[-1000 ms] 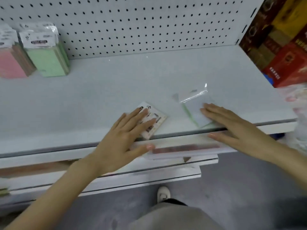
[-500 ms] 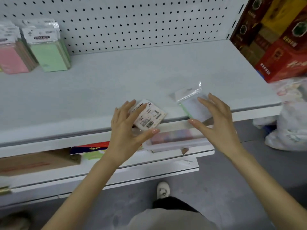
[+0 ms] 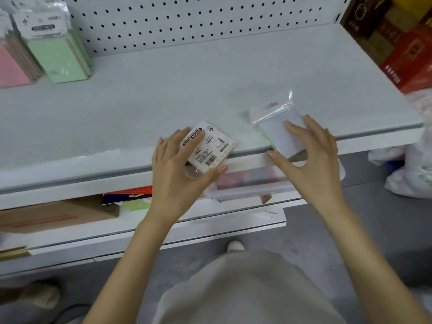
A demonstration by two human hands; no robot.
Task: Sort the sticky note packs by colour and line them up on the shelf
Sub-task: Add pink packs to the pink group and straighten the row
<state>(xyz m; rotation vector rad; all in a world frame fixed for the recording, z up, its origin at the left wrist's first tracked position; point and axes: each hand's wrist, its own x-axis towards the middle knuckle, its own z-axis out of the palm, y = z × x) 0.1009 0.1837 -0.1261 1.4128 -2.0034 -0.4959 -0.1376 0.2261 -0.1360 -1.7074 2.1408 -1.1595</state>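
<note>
Hidden first: left hand (image 3: 177, 174) covers the left part of the labelled pack (image 3: 211, 148), so its colour and long axis can't be made out. Only the white printed card w/ barcode shows, lying corner-on to the shelf (image 3: 163, 94) front edge, face-down side up. The sleeved pack (image 3: 275, 127) shows a pale face and a thin green strip along its left side; its right part is under the right hand (image 3: 313, 160). Pink packs (image 3: 11, 69) at the shelf's back-left corner are cut off by the frame edge; the green packs (image 3: 60, 54) beside them are blurred at the top.

Sleeved pack: long axis runs approx front-to-back, slightly slanted, hang-tab end twd the pegboard (image 3: 187, 19), near end over the front edge, right of centre. Labelled pack sits at the front edge near centre, near corner overhanging.

Left hand: fingers on top, thumb under the near corner, pinching the pack. Right hand: fingers spread on top, thumb at the near-left corner, gripping too.

Below the front edge, a clear plastic box (image 3: 250, 185), blurred.
</note>
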